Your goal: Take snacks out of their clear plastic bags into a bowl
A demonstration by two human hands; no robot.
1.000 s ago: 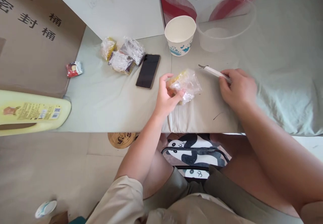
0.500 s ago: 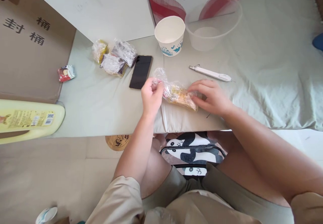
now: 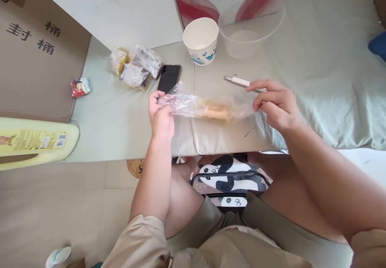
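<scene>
The tabletop (image 3: 102, 131) is being covered by a creased, pale green cloth (image 3: 325, 79) and is being bordered by a brown carton (image 3: 39, 62) at the left and a white-and-red box (image 3: 126, 14) behind. Above the tabletop's front part, clear wrap (image 3: 183, 103) is being drawn out between the hands, which are being held apart, one end pinched by the left hand (image 3: 163, 117), the other by the right hand (image 3: 276, 103). A blurred, yellowish-orange item (image 3: 215, 110) is being shown midway along the wrap. At the back, the bare inner wall of a paper tub (image 3: 202, 54) is being exposed; through a clear bowl (image 3: 241, 50), the box's print is being seen.
</scene>
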